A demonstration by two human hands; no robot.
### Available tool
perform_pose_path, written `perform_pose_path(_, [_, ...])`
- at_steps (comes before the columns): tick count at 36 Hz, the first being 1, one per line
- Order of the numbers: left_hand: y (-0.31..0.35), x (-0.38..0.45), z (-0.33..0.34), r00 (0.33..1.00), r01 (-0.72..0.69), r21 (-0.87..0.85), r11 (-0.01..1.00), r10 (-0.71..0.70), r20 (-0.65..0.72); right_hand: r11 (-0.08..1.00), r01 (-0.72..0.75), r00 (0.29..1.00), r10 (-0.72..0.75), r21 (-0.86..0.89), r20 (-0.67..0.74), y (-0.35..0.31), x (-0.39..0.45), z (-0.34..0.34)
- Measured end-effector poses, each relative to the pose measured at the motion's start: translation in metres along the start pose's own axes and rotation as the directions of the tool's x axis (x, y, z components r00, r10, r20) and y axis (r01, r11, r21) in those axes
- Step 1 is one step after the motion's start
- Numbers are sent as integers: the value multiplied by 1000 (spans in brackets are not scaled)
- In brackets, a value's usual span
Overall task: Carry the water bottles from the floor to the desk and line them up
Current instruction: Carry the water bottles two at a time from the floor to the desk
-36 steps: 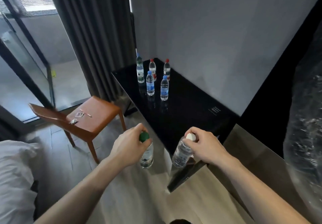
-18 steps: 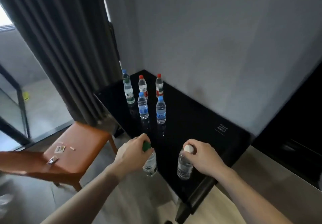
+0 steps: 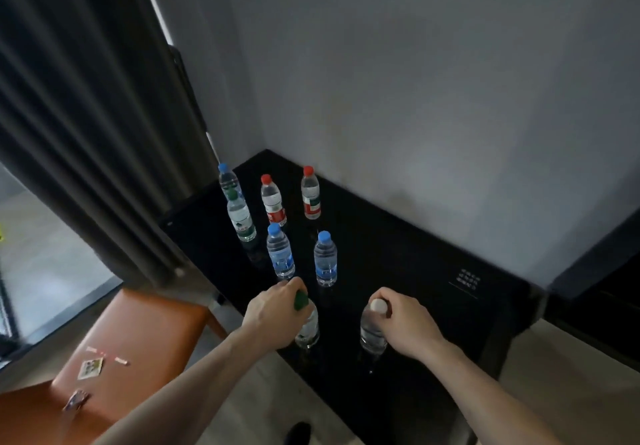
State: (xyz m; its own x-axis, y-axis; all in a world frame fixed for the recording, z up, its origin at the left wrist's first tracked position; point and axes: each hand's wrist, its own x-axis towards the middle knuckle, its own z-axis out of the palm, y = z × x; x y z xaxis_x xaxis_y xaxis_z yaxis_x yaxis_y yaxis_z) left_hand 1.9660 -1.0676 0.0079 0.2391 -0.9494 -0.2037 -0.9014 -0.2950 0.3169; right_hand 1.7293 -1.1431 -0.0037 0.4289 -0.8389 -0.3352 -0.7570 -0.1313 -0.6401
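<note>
My left hand (image 3: 275, 316) grips a green-capped water bottle (image 3: 308, 328) by its top, at the near part of the black desk (image 3: 415, 271). My right hand (image 3: 407, 323) holds a white-capped bottle (image 3: 372, 335) the same way, a little to the right. Whether either bottle's base touches the desk I cannot tell. Farther back several bottles stand upright in rows: two blue-capped ones (image 3: 281, 254) (image 3: 325, 261), two red-capped ones (image 3: 273, 202) (image 3: 310, 195), a green-capped one (image 3: 240, 217) and a blue-capped one (image 3: 227, 179) at the far left.
An orange chair (image 3: 138, 333) with small scraps on its seat stands left of the desk. A dark curtain (image 3: 86, 115) hangs at the left, a grey wall behind the desk. A small printed mark (image 3: 467, 280) lies on the desk's right side.
I have stepped closer to the desk. Both hands have carried their bottles forward, from over the floor and desk edge to above the desk's near part.
</note>
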Motion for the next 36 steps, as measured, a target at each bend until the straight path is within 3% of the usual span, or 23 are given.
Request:
perform_pose_path(7, [-40, 59, 10, 986, -136, 8, 991, 135, 96, 990, -140, 988, 141, 27, -57, -15, 42, 35])
perform_pose_path(18, [-68, 108, 12, 911, -339, -13, 941, 332, 244, 956, -285, 936, 293, 69, -195, -38, 67, 61])
perform_pose_path(30, [-72, 113, -3, 866, -443, 64, 894, 409, 288, 926, -360, 906, 375, 109, -194, -46, 44, 69])
perform_pose_path(36, [-59, 99, -25, 865, -442, 145, 885, 377, 331, 912, -374, 890, 405, 170, -211, -49, 8, 59])
